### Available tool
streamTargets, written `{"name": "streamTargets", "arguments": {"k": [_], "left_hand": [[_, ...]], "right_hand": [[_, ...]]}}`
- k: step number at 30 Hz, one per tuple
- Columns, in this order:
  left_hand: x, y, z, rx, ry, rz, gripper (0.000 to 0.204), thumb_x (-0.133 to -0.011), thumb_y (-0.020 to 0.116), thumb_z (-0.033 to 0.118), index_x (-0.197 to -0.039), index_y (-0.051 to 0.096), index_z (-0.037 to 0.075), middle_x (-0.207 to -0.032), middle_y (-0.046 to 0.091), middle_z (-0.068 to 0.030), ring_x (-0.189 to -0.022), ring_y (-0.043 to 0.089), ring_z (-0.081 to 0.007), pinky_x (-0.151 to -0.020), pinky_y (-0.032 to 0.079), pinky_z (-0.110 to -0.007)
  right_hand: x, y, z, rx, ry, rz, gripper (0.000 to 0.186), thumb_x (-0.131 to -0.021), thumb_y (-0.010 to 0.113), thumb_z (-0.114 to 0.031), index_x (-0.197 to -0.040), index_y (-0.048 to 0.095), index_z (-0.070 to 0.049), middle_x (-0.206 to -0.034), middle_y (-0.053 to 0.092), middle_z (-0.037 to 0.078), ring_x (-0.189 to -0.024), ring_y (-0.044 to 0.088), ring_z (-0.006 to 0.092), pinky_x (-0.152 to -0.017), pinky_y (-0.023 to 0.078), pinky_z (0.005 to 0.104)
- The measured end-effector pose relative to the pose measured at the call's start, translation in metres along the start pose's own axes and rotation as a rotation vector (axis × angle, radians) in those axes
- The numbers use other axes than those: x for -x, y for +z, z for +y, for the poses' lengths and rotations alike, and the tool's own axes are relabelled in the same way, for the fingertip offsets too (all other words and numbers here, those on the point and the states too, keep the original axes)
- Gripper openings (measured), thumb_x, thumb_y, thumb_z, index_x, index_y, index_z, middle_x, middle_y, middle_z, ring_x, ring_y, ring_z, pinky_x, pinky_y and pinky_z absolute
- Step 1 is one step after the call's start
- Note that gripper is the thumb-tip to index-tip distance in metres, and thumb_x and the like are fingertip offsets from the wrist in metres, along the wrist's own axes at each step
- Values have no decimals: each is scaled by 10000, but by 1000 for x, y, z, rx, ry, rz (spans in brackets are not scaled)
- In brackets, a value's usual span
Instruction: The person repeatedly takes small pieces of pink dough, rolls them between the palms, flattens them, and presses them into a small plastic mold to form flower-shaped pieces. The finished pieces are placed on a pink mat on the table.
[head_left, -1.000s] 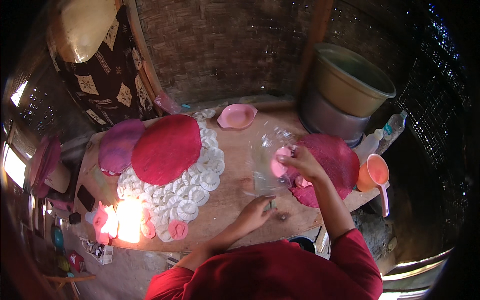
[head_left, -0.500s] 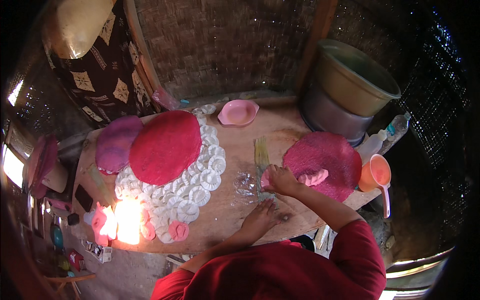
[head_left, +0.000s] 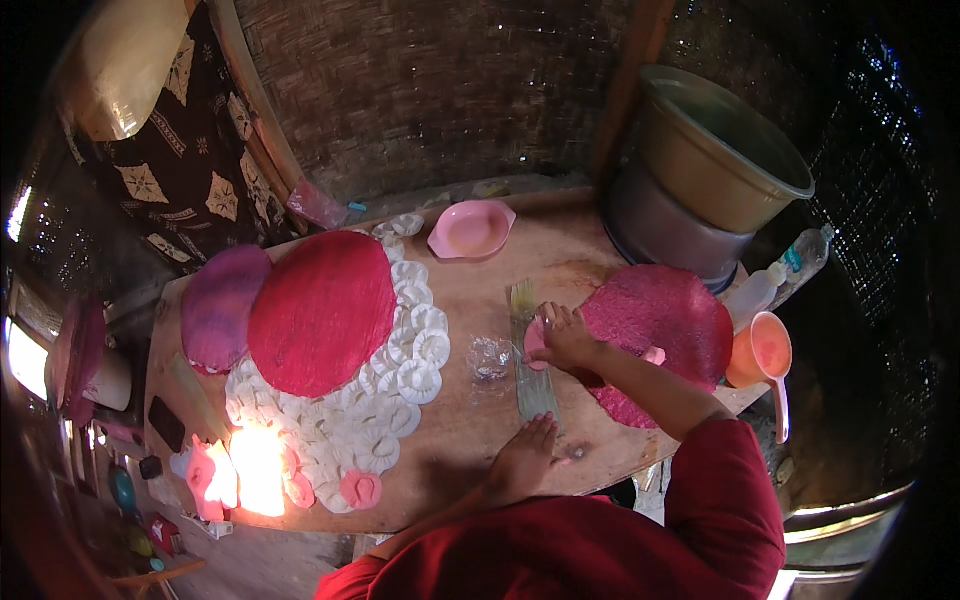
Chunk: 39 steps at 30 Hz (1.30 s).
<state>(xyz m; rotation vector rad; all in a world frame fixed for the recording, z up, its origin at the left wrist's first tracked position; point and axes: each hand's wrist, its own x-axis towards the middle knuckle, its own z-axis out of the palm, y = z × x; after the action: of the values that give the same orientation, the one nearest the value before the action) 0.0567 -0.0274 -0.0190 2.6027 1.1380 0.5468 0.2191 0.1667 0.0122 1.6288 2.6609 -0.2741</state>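
Pink dough piece [head_left: 536,338] pinched in the right hand [head_left: 566,338] grip over a clear plastic strip [head_left: 532,365], whose long axis runs from counter [head_left: 480,450] front edge toward the back. Left hand [head_left: 522,460] lies open, flat on the strip's near end.

Dim, fisheye-warped, glare lower left

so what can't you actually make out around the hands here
- Head view: pink lump under the right hand, mostly covered by the fingers.
- Head view: small clear glassy thing on the wooden table, too small to identify.
- Head view: near-left table patch, washed out by glare.
- Head view: left hand, its palm side hidden.
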Motion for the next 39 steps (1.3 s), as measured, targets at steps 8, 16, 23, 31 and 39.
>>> {"name": "streamTargets", "arguments": {"k": [8,16,23,31,39], "left_hand": [[-2,-1,4,45,-59,-5,707,-868,601,469,-1291,472,-82,-1368,461,-248,-1286,454,-354,-1074,372,-418],[-4,-2,-15,-70,24,4,672,-906,526,467,-1288,482,-85,-1363,485,-232,-1276,471,-340,-1085,358,-403],[-34,-23,-45,-5,-9,41,618,-871,614,389,-1318,478,-15,-1364,485,-216,-1268,474,-343,-1059,383,-419],[-23,-14,-30,-117,103,-49,630,-893,553,445,-1398,429,89,-1484,358,-163,-1369,336,-356,-1110,277,-497],[-53,-39,-47,-115,85,20,768,-868,576,507,-1410,364,5,-1464,356,-220,-1366,329,-362,-1129,263,-461]], "right_hand": [[-60,0,27,32,94,182,867,-671,753,-589,-1251,430,-31,-1157,543,190,-1088,558,379,-888,441,522],[-63,-61,9,-285,61,72,829,-698,754,-562,-1237,428,-22,-1092,617,254,-1032,602,402,-880,467,464],[4,-115,-10,-596,61,73,921,-705,771,-545,-1324,397,26,-1092,615,266,-1029,616,358,-889,479,413],[67,-145,1,-914,62,243,849,-784,776,-382,-1369,349,61,-1284,517,213,-1212,484,252,-1036,372,355],[77,-171,9,-902,-13,412,624,-819,758,-334,-1227,432,8,-1065,542,93,-1013,505,148,-878,434,295]]}}
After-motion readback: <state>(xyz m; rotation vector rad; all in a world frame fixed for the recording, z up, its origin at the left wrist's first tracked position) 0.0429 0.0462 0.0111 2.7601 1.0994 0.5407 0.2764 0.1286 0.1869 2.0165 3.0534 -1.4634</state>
